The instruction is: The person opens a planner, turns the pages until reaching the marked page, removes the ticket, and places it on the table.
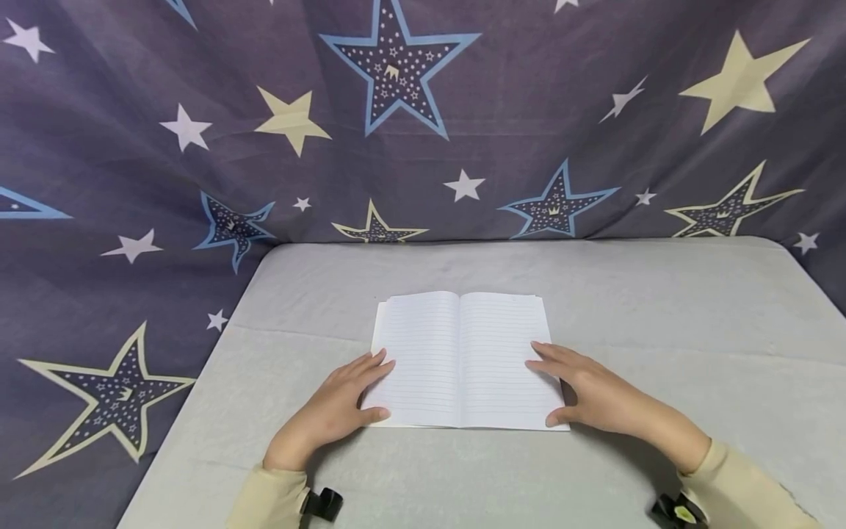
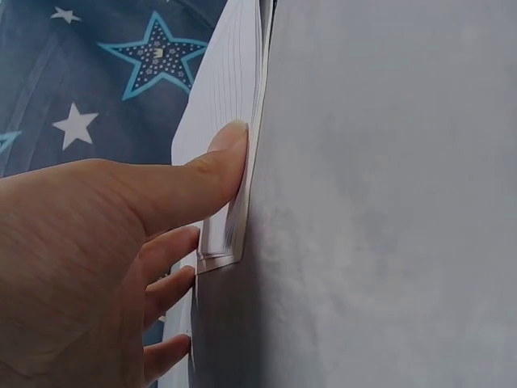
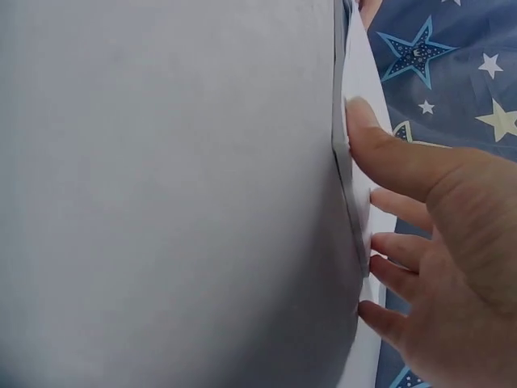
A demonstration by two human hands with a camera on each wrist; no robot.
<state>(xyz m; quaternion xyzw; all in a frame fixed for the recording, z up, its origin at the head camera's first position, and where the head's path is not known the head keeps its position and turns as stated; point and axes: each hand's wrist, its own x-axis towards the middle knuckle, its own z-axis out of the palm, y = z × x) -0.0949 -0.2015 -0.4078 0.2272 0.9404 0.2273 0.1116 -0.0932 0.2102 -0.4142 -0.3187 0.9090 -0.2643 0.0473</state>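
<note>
A lined notebook (image 1: pixel 423 367) lies spread out on the grey-covered table, its blank ruled pages facing up and its fold running down the middle. My left hand (image 1: pixel 340 404) rests at the left page's outer edge. In the left wrist view its thumb lies on the page near the border, with the other fingers spread around the corner. My right hand (image 1: pixel 595 386) rests on the right page's outer edge, thumb near the lower corner and fingertips higher up. The right wrist view shows the notebook's edge (image 3: pixel 350 194) under that thumb, fingers spread along it.
The table (image 1: pixel 661 308) has a pale grey cloth with faint creases and rounded back corners. Behind it and at the left hangs a dark curtain (image 1: pixel 515 95) printed with stars. Each wrist carries a small black device (image 1: pixel 322 504) below a beige sleeve (image 1: pixel 267 499).
</note>
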